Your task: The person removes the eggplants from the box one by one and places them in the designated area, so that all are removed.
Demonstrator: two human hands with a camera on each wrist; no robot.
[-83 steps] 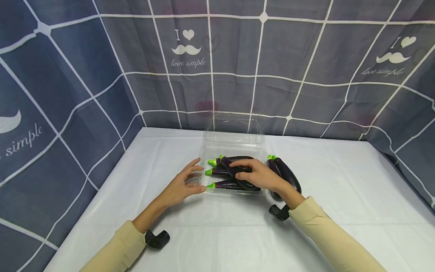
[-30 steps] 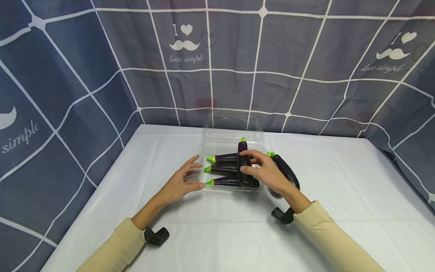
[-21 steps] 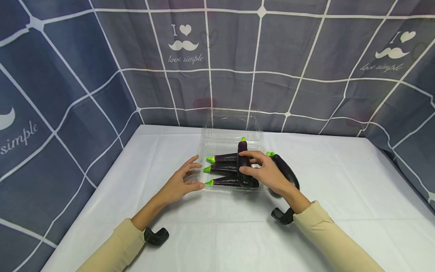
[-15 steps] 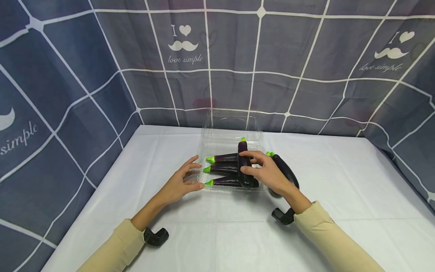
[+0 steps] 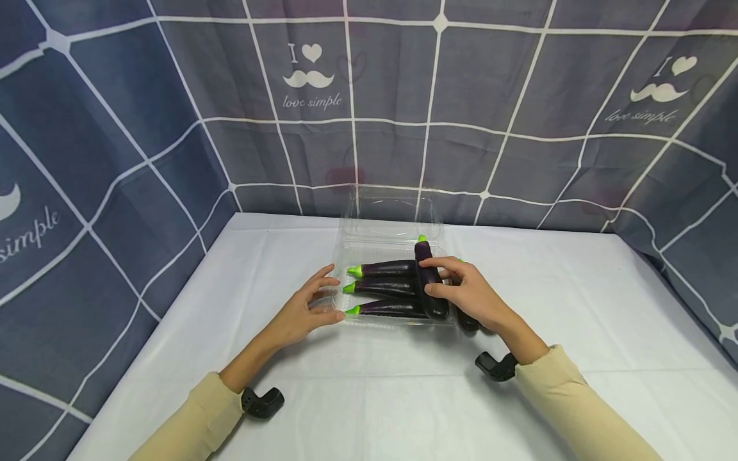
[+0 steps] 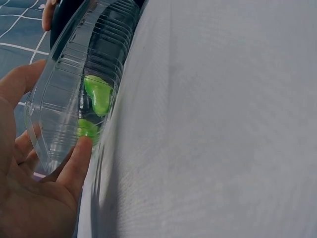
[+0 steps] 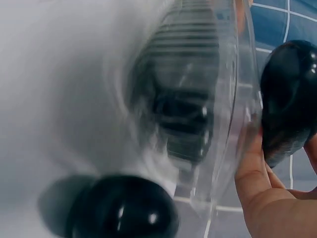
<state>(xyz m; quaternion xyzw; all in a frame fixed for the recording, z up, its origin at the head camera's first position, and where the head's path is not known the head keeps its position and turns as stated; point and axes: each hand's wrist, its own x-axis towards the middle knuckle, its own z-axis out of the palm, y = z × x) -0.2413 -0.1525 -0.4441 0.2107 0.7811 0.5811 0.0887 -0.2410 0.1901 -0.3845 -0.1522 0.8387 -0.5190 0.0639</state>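
Note:
An open clear plastic clamshell container holds three dark purple eggplants lying crosswise, green stem ends to the left. Between thumb and fingers my right hand grips another eggplant, held lengthwise over their right ends with its stem pointing away. In the right wrist view this gripped eggplant is raised beside the container rim. At the container's left side, my left hand is spread with relaxed fingers; in the left wrist view its thumb touches the clear wall.
To the right of the container, more eggplants lie on the white-covered table, largely hidden by the right hand. The transparent lid stands raised at the back. Grey checked curtains hang behind and at both sides.
My right hand has turned the eggplant from a slant to lengthwise, then shifted it rightward toward the container's right edge. My left hand has stayed at the container's left side.

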